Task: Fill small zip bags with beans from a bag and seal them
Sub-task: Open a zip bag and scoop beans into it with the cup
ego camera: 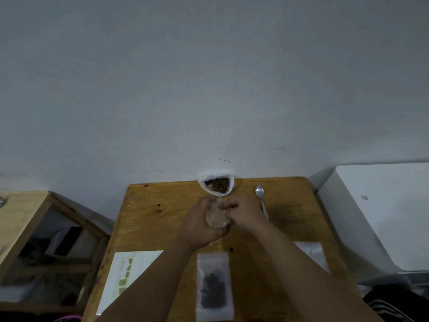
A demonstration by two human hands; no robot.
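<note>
Right now I have both grips on one small zip bag (217, 217), held just above the counter (162, 217) at the middle of the frame. The left grip (199, 219) cups it from the left and beneath with fingers curled round its side. The right grip (243, 212) pinches its upper edge with bent fingertips. I see clear plastic and no dark beans in it, so I take it to be empty. I judge the step in hand to be pulling its mouth open.

The bean bag (217, 184) stands open at the far edge of the counter, just above my grips in the frame. A spoon (261, 198) lies to the right of it. One filled bag (214, 287) lies flat at the lower centre, so I judge one unit done; I cannot tell whether its strip is pressed closed. More flat bags (311, 252) sit at the lower right, partly behind my forearm.

Next I need the mouth held wide by the left grip alone, which frees the right grip for the spoon.
</note>
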